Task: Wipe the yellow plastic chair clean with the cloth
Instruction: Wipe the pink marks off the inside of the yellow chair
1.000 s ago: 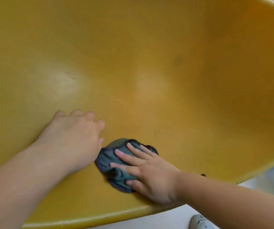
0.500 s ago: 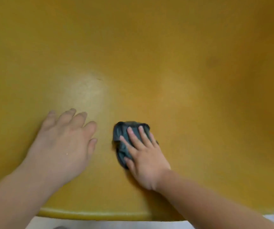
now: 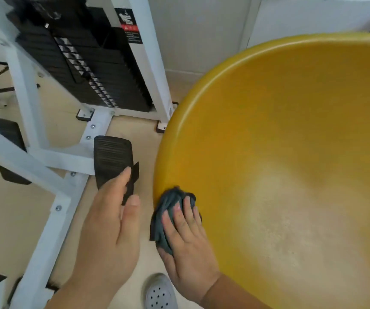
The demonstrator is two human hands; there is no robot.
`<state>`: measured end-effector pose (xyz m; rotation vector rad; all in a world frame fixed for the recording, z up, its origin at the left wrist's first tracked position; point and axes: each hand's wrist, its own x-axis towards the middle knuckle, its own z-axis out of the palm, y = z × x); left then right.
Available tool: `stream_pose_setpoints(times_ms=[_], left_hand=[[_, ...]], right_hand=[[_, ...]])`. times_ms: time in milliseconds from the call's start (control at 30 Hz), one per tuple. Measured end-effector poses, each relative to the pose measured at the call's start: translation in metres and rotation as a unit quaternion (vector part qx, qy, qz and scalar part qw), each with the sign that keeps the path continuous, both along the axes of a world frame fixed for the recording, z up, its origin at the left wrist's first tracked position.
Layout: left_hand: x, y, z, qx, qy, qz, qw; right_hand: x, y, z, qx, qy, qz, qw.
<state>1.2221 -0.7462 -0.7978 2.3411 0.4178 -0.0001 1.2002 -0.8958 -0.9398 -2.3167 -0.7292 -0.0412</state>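
Yellow chair (image 3: 291, 163) fills my view, white weight machine (image 3: 68, 121) off its left side. My left hand (image 3: 110, 230) hangs open, fingers loose, beside the chair, touching nothing. My right hand (image 3: 186, 239) presses flat on the grey cloth (image 3: 168, 210) at the chair's left rim

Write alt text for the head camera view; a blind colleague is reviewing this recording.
A person's right hand presses a dark grey cloth onto the left rim of a yellow plastic chair, seen from above. The left hand hangs open beside it, off the chair, above a beige floor with a white weight machine behind.
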Motion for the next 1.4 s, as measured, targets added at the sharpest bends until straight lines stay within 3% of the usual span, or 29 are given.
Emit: stream_pose_setpoints(times_ms=[67,100,267,333,433,567,667,767,833,1000,1200,1267,1333,1400], left_hand=[[0.009,0.007,-0.001,-0.167,0.031,0.05,0.984],[0.014,0.007,0.001,-0.208,0.035,0.053,0.976],[0.047,-0.003,0.019,-0.312,0.07,0.047,0.946],[0.057,0.0,0.022,-0.261,0.07,0.051,0.962],[0.062,0.011,0.016,-0.105,0.052,0.041,0.992],[0.061,0.012,0.014,-0.092,0.047,0.056,0.993],[0.061,0.003,0.016,-0.082,0.056,0.055,0.993],[0.07,-0.009,0.02,-0.082,0.052,0.042,0.994],[0.076,-0.016,0.021,-0.085,0.039,0.047,0.995],[0.081,-0.024,0.02,-0.072,-0.023,0.079,0.994],[0.09,-0.025,0.014,-0.033,-0.014,0.073,0.997],[0.098,-0.025,0.016,-0.001,0.012,0.056,0.998],[0.106,-0.025,0.017,0.026,0.059,0.033,0.997],[0.113,-0.027,0.022,0.054,0.076,0.007,0.996]], right_hand=[[0.013,0.012,0.016,-0.052,-0.033,-0.007,0.998],[0.02,0.016,0.024,-0.086,-0.049,-0.013,0.995],[0.058,0.023,0.064,-0.221,-0.122,0.013,0.967],[0.075,0.019,0.074,-0.248,-0.165,0.059,0.953],[0.099,0.007,0.087,-0.291,-0.212,0.131,0.924],[0.151,-0.009,0.117,-0.332,-0.246,0.181,0.892],[0.218,-0.019,0.147,-0.348,-0.202,0.069,0.913],[0.281,-0.037,0.171,-0.363,-0.073,-0.125,0.92],[0.289,-0.033,0.177,-0.351,-0.03,-0.152,0.923],[0.22,0.017,0.157,-0.263,-0.09,0.024,0.96],[0.228,-0.008,0.139,-0.244,-0.183,0.189,0.934],[0.266,-0.028,0.146,-0.252,-0.186,0.109,0.943],[0.309,-0.059,0.156,-0.274,-0.135,-0.058,0.95],[0.341,-0.098,0.167,-0.329,-0.055,-0.179,0.926]])
